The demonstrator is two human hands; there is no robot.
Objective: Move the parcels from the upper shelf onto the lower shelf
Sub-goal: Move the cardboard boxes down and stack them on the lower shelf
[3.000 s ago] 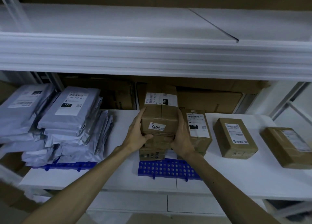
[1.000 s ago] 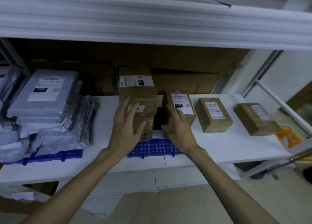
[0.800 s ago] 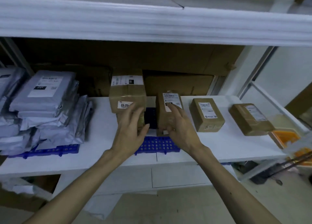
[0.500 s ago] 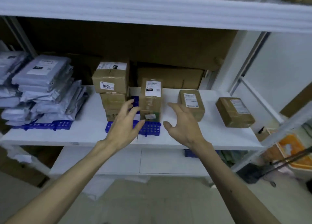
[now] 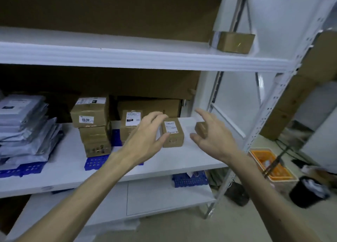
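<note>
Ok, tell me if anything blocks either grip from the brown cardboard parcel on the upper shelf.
Nothing visible does. The brown taped cardboard parcel sits alone at the right end of the white upper shelf; the left grip and right grip, both open, hover lower, out in front.

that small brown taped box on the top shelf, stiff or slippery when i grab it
Probably stiff: the small brown cardboard box keeps square edges. Its tape wrap shines, so it may be slippery to grip. It lies flat on the white upper shelf, so a push should slide it, not tip it.
</note>
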